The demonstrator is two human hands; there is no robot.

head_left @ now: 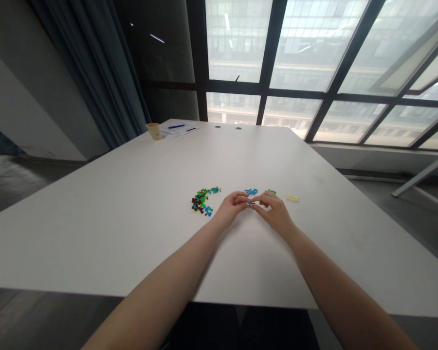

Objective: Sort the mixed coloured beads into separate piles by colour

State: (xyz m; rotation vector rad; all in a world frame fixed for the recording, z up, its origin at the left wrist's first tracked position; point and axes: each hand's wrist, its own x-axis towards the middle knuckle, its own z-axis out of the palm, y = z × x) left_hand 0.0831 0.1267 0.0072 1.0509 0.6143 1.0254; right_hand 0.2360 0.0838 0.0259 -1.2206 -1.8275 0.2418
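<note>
My left hand [233, 206] and my right hand [273, 211] meet above the white table [131, 228], their fingertips pinching a tiny blue plastic piece [250, 204] between them. Its exact shape is mostly hidden by my fingers. Left of my left hand lies a curved heap of small multicoloured plastic bricks [202, 200] in green, blue, dark red and yellow. Just beyond my hands are a small cluster of blue bricks [251, 192] and a few green bricks [272, 192]. Right of my right hand sits a pale yellow cluster of bricks [292, 198].
A beige paper cup [154, 131], papers [177, 129] and a blue pen [176, 126] stand at the table's far end. Two small round fittings [228, 127] are set near the far edge. Large windows and a dark curtain [102, 68] lie beyond.
</note>
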